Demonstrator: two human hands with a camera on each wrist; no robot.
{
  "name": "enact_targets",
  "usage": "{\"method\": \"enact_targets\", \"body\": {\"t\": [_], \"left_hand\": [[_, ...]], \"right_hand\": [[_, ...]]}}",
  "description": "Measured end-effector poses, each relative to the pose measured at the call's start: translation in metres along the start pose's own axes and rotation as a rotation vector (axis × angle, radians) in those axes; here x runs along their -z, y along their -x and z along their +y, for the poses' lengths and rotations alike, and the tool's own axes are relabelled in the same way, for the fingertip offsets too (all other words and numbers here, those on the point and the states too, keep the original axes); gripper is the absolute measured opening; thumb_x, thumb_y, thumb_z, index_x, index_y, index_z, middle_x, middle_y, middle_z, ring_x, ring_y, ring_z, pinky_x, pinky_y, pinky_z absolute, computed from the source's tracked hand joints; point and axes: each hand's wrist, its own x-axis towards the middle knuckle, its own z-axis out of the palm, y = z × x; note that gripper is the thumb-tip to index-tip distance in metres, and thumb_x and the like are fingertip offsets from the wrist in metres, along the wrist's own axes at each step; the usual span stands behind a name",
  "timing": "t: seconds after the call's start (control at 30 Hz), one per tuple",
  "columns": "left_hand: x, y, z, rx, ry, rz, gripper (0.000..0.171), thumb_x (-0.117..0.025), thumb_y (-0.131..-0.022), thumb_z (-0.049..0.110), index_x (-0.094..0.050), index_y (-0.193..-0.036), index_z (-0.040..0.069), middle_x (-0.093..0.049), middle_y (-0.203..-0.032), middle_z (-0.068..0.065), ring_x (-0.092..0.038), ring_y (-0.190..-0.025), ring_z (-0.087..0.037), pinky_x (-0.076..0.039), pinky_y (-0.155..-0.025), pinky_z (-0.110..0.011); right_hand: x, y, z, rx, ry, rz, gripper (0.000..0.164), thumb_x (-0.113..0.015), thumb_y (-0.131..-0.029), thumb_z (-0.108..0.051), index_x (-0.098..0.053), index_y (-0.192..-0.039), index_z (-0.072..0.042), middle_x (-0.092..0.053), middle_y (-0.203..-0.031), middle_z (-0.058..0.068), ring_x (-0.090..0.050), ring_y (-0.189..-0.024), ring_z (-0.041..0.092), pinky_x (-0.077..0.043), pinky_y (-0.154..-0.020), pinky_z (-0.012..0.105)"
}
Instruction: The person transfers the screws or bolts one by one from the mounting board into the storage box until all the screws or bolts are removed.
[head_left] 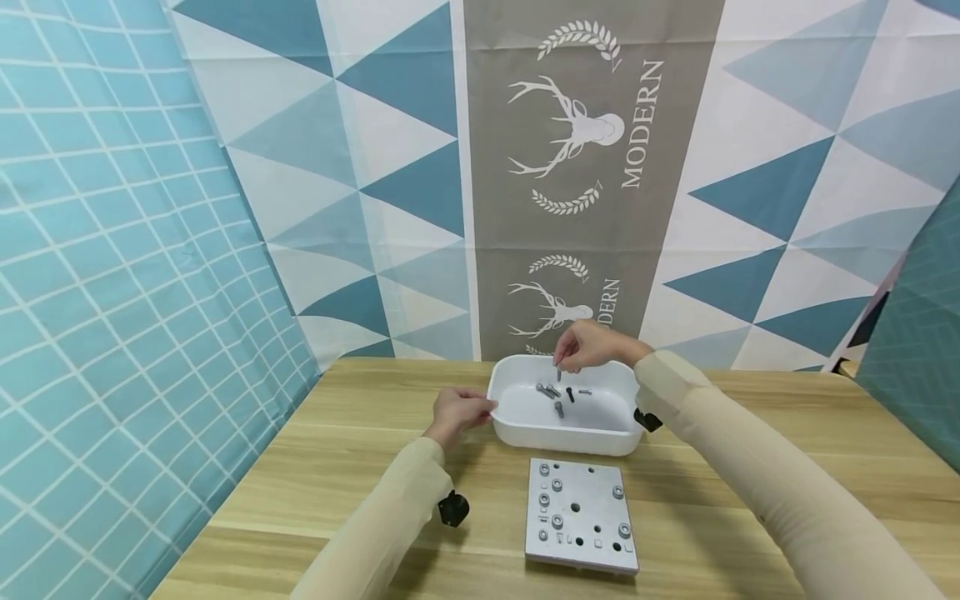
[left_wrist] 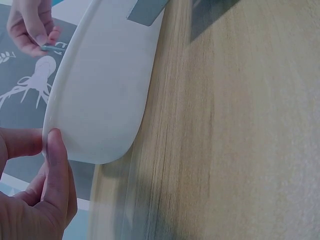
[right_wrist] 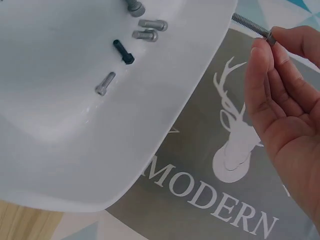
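Observation:
A white plastic tub [head_left: 570, 437] stands on the wooden table, with several bolts inside it. One of these bolts is black [right_wrist: 123, 52]; the others, such as a small silver bolt [right_wrist: 105, 83], are metallic grey. My left hand [head_left: 459, 411] pinches the tub's left rim between thumb and fingers. Over the tub's far side, my right hand [head_left: 588, 345] holds a threaded silver bolt [right_wrist: 251, 25] by its head between thumb and fingertips, the shank pointing away from the fingers.
In front of the tub lies a square metal plate [head_left: 581, 517] with several holes and several bolt heads set in it. A patterned cloth [head_left: 405, 167] hangs behind the table, and a blue checked cloth [head_left: 127, 292] lines the left side.

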Motion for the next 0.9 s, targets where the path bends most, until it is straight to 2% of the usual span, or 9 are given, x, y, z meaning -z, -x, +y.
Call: {"method": "enact_targets", "body": {"t": [0.23, 0.47, 0.7, 0.9], "left_hand": [[0.000, -0.001, 0.000, -0.007, 0.001, -0.002, 0.019, -0.074, -0.080, 0.003, -0.067, -0.096, -0.005, -0.064, -0.088, -0.011, -0.063, -0.065, -0.011, -0.062, -0.069, -0.024], [-0.001, 0.001, -0.001, 0.002, 0.000, -0.006, 0.020, -0.074, -0.079, 0.003, -0.067, -0.096, -0.005, -0.064, -0.090, -0.013, -0.063, -0.064, -0.011, -0.062, -0.070, -0.025], [0.000, 0.000, -0.001, 0.008, -0.013, 0.000, 0.020, -0.074, -0.080, 0.005, -0.067, -0.097, -0.004, -0.064, -0.093, -0.013, -0.064, -0.066, -0.011, -0.062, -0.070, -0.024], [0.001, -0.001, 0.000, 0.007, -0.001, 0.000, 0.020, -0.074, -0.080, 0.004, -0.067, -0.096, -0.005, -0.064, -0.092, -0.013, -0.063, -0.066, -0.012, -0.062, -0.069, -0.024]], "right_hand": [[-0.004, -0.007, 0.009, -0.074, 0.055, 0.013, 0.010, -0.066, -0.082, -0.005, -0.073, -0.088, -0.001, -0.073, -0.078, 0.009, -0.062, -0.062, 0.006, -0.054, -0.059, 0.017], [-0.007, -0.009, 0.013, -0.055, 0.127, 0.051, 0.019, -0.067, -0.081, -0.007, -0.072, -0.096, 0.004, -0.075, -0.085, 0.012, -0.065, -0.064, 0.007, -0.057, -0.063, 0.019], [-0.011, -0.003, 0.013, -0.077, 0.171, 0.049, 0.007, -0.070, -0.081, -0.010, -0.073, -0.086, -0.005, -0.072, -0.079, 0.005, -0.062, -0.066, 0.006, -0.054, -0.061, 0.018], [-0.013, 0.000, 0.012, -0.060, 0.157, 0.046, 0.003, -0.070, -0.081, -0.009, -0.072, -0.082, -0.007, -0.071, -0.077, 0.003, -0.060, -0.067, 0.006, -0.053, -0.063, 0.017]]}}
